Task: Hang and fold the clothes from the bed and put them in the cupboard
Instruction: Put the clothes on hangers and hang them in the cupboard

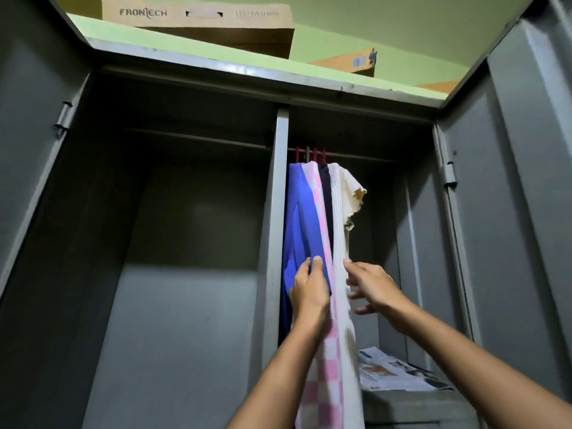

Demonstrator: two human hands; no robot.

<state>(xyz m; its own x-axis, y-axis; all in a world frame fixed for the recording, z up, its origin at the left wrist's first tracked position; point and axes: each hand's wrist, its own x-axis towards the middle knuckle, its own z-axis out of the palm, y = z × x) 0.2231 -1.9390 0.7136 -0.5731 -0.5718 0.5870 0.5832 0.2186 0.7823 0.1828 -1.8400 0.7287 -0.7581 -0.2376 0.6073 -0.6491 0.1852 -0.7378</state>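
Note:
Inside the open grey metal cupboard [278, 187], several garments hang on red hangers [314, 154] from the rail of the right compartment: a blue one [298, 218], a pink-and-white checked one [322, 360], a dark one [325, 193] and a cream ribbed one [342, 212]. My left hand [309, 289] holds the blue garment's lower part, fingers curled round the cloth. My right hand [373, 286] reaches to the cream garment's edge with fingers spread, its fingertips touching the fabric.
The left compartment [185, 227] shows a bare rail and shelf. Newspaper [396, 371] lines a shelf low on the right. Both doors [526, 196] stand wide open. Cardboard boxes [201, 23] sit on the cupboard's top.

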